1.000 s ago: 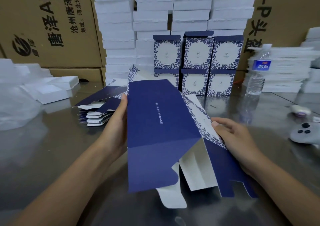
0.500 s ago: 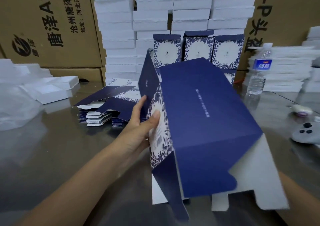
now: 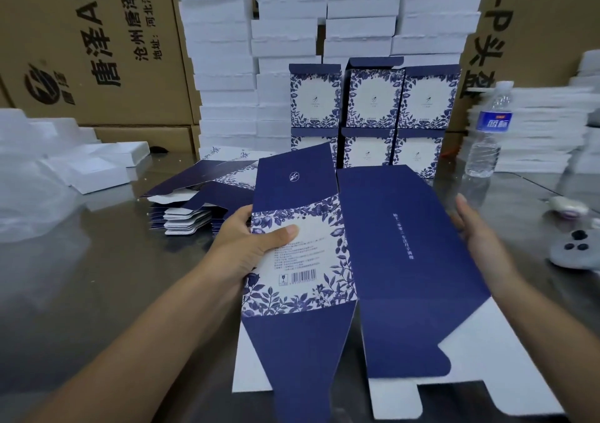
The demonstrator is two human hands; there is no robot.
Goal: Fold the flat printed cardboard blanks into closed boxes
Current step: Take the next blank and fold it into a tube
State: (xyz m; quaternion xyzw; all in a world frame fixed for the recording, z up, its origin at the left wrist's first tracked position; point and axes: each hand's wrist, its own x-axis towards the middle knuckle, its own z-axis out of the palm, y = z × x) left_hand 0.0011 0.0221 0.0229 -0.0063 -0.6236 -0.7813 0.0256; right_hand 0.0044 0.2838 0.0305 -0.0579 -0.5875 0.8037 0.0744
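Cardboard blank [image 3: 373,260], opened into a sleeve: left hand [image 3: 250,247] pinches it, right hand [image 3: 474,228] spread open alongside.

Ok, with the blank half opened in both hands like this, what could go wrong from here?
The left hand pinches only one edge of the blank, while the right hand looks open against the far side, so the sleeve may spring flat. The bottom flaps hang loose near the table and could crease. The water bottle stands close on the right.
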